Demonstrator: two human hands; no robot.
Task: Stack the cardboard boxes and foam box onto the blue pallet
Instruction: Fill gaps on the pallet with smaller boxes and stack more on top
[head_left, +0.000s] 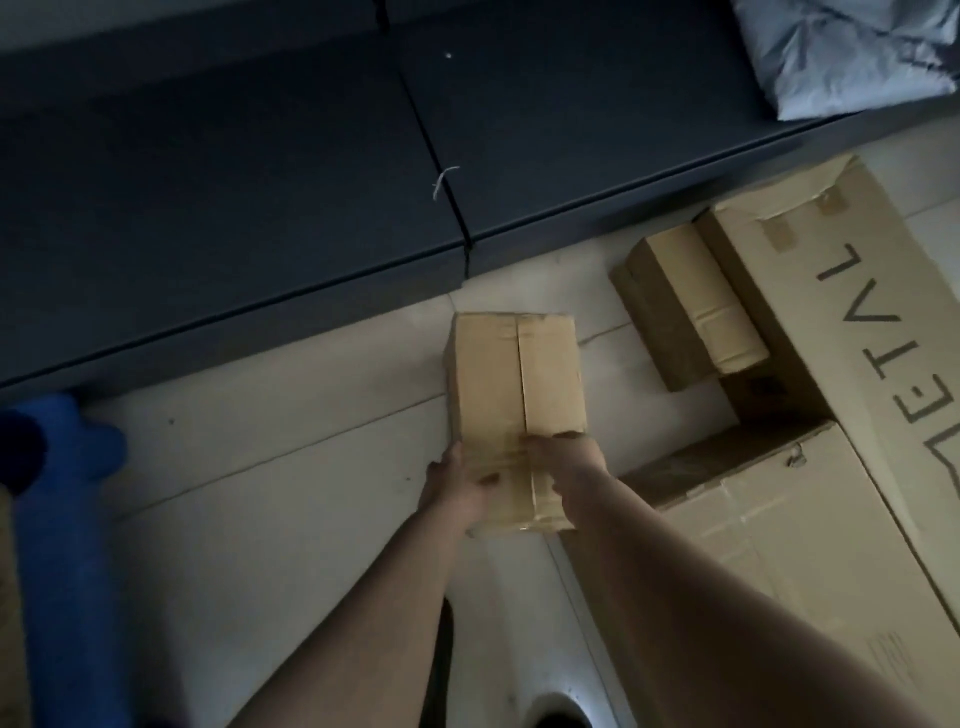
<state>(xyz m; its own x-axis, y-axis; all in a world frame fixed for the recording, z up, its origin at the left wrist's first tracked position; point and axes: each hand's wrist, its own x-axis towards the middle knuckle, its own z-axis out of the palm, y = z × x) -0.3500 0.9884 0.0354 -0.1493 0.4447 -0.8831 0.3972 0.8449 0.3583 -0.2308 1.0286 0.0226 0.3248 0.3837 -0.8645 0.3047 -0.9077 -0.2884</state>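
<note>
A tall narrow cardboard box (511, 395) with a taped seam along its top stands on the pale tiled floor in the middle of the view. My left hand (457, 483) holds its near left side, thumb on top. My right hand (569, 462) grips the near right edge with the fingers curled over the top. At the left edge a blue object (72, 493) shows, probably part of the blue pallet. No foam box is in sight.
A small cardboard box (685, 306) lies to the right, against a long box printed "ETAL" (852, 322). Another large carton (779, 530) lies by my right forearm. A dark low platform (234, 182) spans the back, with a grey bag (841, 52) on it.
</note>
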